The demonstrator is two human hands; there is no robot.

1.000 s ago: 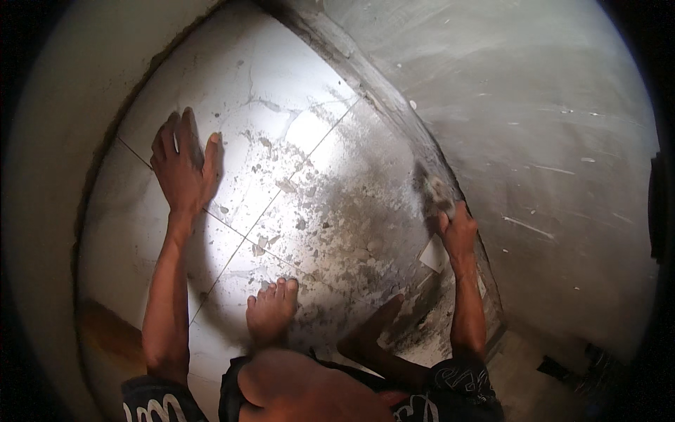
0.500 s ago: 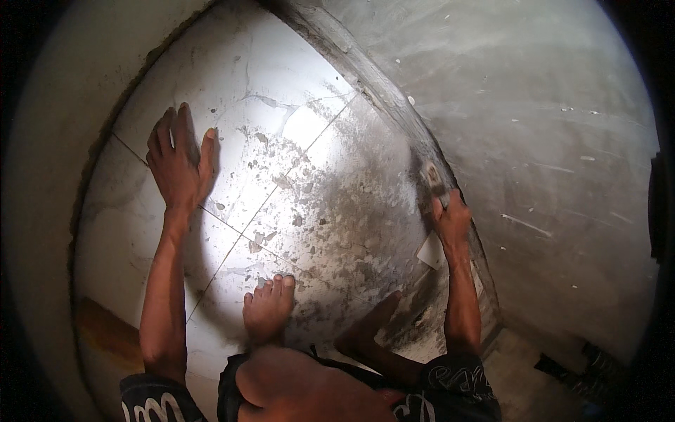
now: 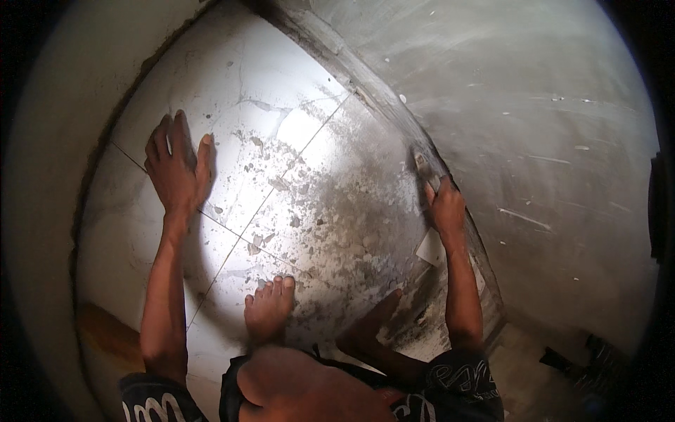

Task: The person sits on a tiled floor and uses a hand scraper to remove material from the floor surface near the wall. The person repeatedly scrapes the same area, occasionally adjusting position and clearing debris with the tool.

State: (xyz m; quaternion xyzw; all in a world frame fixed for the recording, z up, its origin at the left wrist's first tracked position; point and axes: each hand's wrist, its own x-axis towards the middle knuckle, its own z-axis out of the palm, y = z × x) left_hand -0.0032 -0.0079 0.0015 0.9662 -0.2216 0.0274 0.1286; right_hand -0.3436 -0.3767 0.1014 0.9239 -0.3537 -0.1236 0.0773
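Note:
My left hand is open, laid palm down with its fingers spread on the white tiled floor. At the right, my right hand is closed round a small flat scraper. Its pale, worn blade points away from me and lies against the floor's edge, by the rough strip at the foot of the grey wall. The handle is mostly hidden in my fingers. Grey dust and broken crumbs of mortar cover the tiles between my two hands.
The grey plastered wall rises along the right side, and another wall bounds the left. A pale tile piece lies by my right forearm. My bare foot rests on the floor; dark objects lie at the lower right.
My right hand and the scraper have slid a little farther away and to the left along the wall's foot. The left hand stays in place on the floor.

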